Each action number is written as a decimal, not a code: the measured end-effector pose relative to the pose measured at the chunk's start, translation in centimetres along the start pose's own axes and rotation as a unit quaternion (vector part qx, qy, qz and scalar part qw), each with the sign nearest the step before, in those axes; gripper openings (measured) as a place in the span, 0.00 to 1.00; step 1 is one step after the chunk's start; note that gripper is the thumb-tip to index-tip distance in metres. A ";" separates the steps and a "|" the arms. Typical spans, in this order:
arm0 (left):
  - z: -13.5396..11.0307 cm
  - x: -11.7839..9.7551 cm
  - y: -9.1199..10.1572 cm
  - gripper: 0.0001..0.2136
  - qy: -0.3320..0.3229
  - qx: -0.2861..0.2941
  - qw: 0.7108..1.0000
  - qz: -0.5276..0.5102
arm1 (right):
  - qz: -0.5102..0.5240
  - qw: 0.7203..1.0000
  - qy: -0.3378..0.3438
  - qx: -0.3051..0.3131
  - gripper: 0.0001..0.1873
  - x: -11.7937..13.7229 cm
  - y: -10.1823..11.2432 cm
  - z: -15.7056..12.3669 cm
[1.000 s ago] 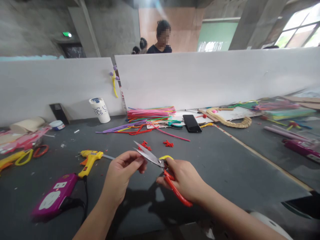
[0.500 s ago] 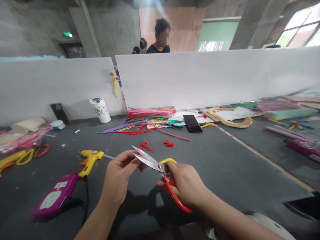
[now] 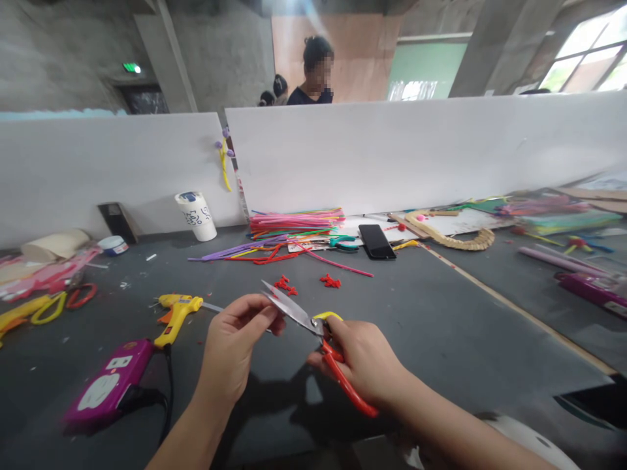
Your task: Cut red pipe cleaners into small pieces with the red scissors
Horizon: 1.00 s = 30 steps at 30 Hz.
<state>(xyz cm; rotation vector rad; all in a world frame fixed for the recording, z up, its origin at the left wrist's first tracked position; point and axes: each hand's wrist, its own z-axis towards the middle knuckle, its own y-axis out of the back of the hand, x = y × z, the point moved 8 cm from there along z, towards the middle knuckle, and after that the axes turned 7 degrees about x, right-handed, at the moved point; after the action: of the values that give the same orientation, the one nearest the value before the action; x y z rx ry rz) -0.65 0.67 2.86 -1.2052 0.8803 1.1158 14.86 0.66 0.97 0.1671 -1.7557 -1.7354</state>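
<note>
My right hand (image 3: pixel 365 359) is closed round the red and yellow handles of a pair of scissors (image 3: pixel 313 333), whose steel blades point up and left. My left hand (image 3: pixel 235 346) is pinched shut right at the blades, fingertips against them; what it holds is too small to make out. Two small red curled pieces (image 3: pixel 284 284) (image 3: pixel 330 281) lie on the dark table (image 3: pixel 441 326) just beyond the blades.
A yellow glue gun (image 3: pixel 176 312) and a purple power strip (image 3: pixel 105 386) lie to the left. Behind are a bundle of coloured pipe cleaners (image 3: pixel 294 225), a black phone (image 3: pixel 376 241) and a white cup (image 3: pixel 197 215). White partition boards (image 3: pixel 392 150) close the back; a person stands behind them.
The scissor blades have closed compared with half a second ago. Both hands stay in about the same place, slightly lower than a second ago.
</note>
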 end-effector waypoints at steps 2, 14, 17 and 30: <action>0.0 -0.1 0.0 0.01 -0.006 0.003 1.000 0.002 | -0.010 1.000 0.008 -0.007 0.23 0.2 0.2 0.0; 0.0 -0.2 -0.2 0.02 -0.008 0.014 1.000 -0.002 | -0.027 1.000 0.010 -0.002 0.24 0.2 0.2 0.0; 0.0 -0.1 -0.2 0.02 -0.009 0.016 1.000 -0.005 | -0.028 1.000 0.008 0.001 0.24 0.2 0.1 0.0; 0.0 -0.1 -0.4 0.02 -0.001 0.016 1.000 -0.010 | -0.022 1.000 0.011 0.000 0.24 0.3 0.1 -0.1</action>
<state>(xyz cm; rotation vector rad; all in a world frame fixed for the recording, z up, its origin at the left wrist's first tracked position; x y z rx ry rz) -0.28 0.64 3.09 -1.1839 0.8802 1.0837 14.73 0.45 1.16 0.2268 -1.7482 -1.7577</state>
